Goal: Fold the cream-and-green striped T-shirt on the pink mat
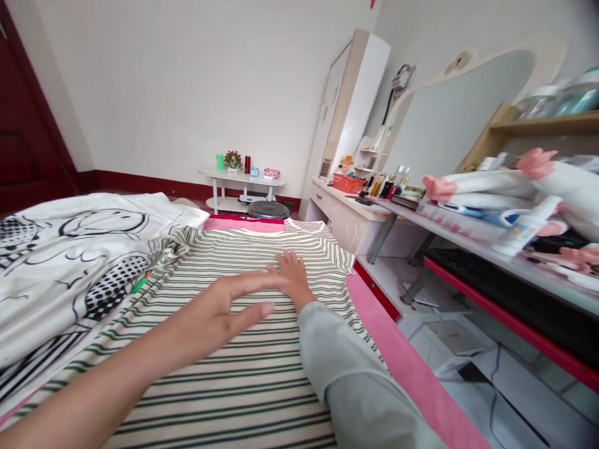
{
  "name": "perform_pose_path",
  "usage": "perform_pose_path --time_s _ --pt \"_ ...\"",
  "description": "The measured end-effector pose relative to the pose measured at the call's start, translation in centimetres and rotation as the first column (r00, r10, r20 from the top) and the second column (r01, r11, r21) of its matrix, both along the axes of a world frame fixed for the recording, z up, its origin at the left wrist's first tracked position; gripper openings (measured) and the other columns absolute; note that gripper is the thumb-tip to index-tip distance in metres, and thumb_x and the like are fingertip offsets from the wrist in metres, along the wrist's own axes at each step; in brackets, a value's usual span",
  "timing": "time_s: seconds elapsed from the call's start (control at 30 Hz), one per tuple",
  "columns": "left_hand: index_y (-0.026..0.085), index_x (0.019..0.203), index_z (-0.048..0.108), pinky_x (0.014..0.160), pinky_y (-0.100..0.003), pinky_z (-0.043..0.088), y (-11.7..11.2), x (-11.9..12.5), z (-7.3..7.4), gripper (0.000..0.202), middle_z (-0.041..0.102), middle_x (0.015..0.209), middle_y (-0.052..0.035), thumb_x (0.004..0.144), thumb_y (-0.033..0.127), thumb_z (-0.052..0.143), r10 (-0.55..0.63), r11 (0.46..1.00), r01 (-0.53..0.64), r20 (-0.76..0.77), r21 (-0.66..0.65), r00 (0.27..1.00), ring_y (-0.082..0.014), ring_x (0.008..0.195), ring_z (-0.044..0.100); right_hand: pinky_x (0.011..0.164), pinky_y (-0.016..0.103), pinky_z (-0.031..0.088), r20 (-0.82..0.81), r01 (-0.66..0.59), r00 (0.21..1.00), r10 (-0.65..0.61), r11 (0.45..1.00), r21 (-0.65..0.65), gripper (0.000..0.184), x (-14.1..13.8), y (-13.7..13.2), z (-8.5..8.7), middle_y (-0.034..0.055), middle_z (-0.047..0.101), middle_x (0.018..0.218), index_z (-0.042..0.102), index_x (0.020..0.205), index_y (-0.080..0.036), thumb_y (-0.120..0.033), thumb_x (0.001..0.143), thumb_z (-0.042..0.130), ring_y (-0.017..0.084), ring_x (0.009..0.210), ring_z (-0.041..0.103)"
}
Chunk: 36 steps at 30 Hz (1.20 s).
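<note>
One striped shirt [243,368] is spread over the pink cover [380,327], seemingly kept flat by the outstretched right hand [293,279] (nothing is gripped by the left hand [214,312], loosely spread).

We can read no lettering, the blurred label [520,233] on the white plastic bottle [528,225] included.

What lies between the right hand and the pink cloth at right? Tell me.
In the head view, only the striped shirt lies between the right hand and pink cloth.
</note>
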<state>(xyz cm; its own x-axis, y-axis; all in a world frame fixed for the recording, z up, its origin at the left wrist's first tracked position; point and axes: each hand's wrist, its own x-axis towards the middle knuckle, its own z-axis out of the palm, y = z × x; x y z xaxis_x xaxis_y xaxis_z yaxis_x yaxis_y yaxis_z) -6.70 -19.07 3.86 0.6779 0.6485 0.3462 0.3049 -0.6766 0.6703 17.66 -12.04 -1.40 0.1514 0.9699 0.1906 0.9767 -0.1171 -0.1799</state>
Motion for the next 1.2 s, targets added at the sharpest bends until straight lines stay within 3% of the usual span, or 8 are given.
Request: perform_pose_path --time_s 0.13,0.27,0.43,0.63,0.8,0.9,1.1,1.2 --pt "0.030 0.148 0.024 0.115 -0.049 0.013 6.5 1.2 -2.9 0.069 0.018 0.156 -0.0020 0.088 0.060 0.037 0.388 0.915 -0.291 -0.407 0.281 0.827 -0.0289 0.143 0.012 0.113 0.046 0.009 -0.022 0.021 1.000 -0.021 1.000 0.004 0.067 0.0 0.1 0.0 0.0107 0.024 0.154 0.026 0.147 -0.018 -0.057 0.093 0.025 0.025 0.143 0.013" --pt "0.030 0.148 0.021 0.114 -0.051 0.008 8.8 -0.4 -6.1 0.075 0.012 0.157 -0.0033 0.086 0.072 0.023 0.470 0.883 -0.360 -0.564 0.302 0.679 -0.0283 0.144 0.006 0.113 0.045 0.008 -0.050 0.004 0.999 -0.005 1.000 -0.023 0.072 0.4 0.4 0.4 0.0107 0.020 0.155 0.020 0.149 -0.018 -0.061 0.091 0.024 0.024 0.143 0.010" --pt "0.033 0.147 0.024 0.113 -0.051 0.008 8.7 -0.7 -6.1 0.074 0.014 0.156 -0.0029 0.085 0.073 0.019 0.492 0.870 -0.368 -0.552 0.327 0.673 -0.0284 0.144 0.009 0.113 0.052 0.006 -0.092 0.022 0.995 -0.040 0.983 -0.181 0.077 -1.5 -1.4 1.7 0.0101 0.008 0.157 0.017 0.150 -0.020 -0.067 0.089 0.023 0.028 0.144 0.000" --pt "0.033 0.148 0.023 0.113 -0.052 0.009 8.6 -0.5 -5.8 0.075 0.014 0.157 -0.0026 0.085 0.074 0.017 0.485 0.875 -0.372 -0.546 0.311 0.683 -0.0290 0.144 0.009 0.113 0.054 0.007 -0.034 -0.192 0.981 0.189 0.976 -0.106 0.074 -3.8 -11.0 1.6 -0.0002 -0.004 0.158 0.012 0.150 -0.032 -0.070 0.087 0.022 0.026 0.143 -0.010" --pt "0.031 0.147 0.025 0.113 -0.052 0.009 8.5 -0.5 -5.8 0.076 0.014 0.157 -0.0040 0.085 0.073 0.018 0.485 0.875 -0.378 -0.545 0.304 0.684 -0.0295 0.144 0.009 0.112 0.057 0.008 0.102 0.222 0.974 -0.205 0.951 -0.215 0.081 2.7 -16.0 1.2 0.0133 0.004 0.157 0.012 0.151 -0.022 -0.071 0.087 0.021 0.031 0.143 0.000" --pt "0.030 0.147 0.026 0.113 -0.052 0.008 8.5 -0.4 -5.8 0.076 0.015 0.156 -0.0046 0.085 0.073 0.018 0.485 0.874 -0.379 -0.540 0.303 0.688 -0.0302 0.143 0.009 0.111 0.058 0.011 0.155 0.330 0.943 -0.296 0.894 -0.303 0.086 5.2 -16.4 2.3 0.0189 0.008 0.156 0.015 0.150 -0.016 -0.072 0.086 0.024 0.033 0.143 0.004" --pt "0.030 0.147 0.028 0.113 -0.052 0.008 8.5 -0.6 -6.0 0.076 0.017 0.156 -0.0050 0.085 0.073 0.018 0.484 0.875 -0.383 -0.519 0.296 0.704 -0.0302 0.143 0.010 0.115 0.048 0.013 0.092 -0.046 0.994 0.064 0.982 -0.185 0.071 4.5 -16.8 2.4 0.0014 0.004 0.158 0.017 0.150 -0.028 -0.065 0.090 0.023 0.024 0.144 -0.001" --pt "0.031 0.147 0.028 0.113 -0.052 0.007 8.5 -0.7 -5.9 0.077 0.017 0.156 -0.0049 0.084 0.074 0.017 0.478 0.879 -0.380 -0.512 0.289 0.714 -0.0299 0.143 0.010 0.114 0.049 0.016 0.116 -0.008 0.993 0.038 0.968 -0.253 0.070 5.6 -16.1 2.2 0.0044 0.010 0.157 0.017 0.150 -0.024 -0.062 0.092 0.023 0.025 0.144 0.007"
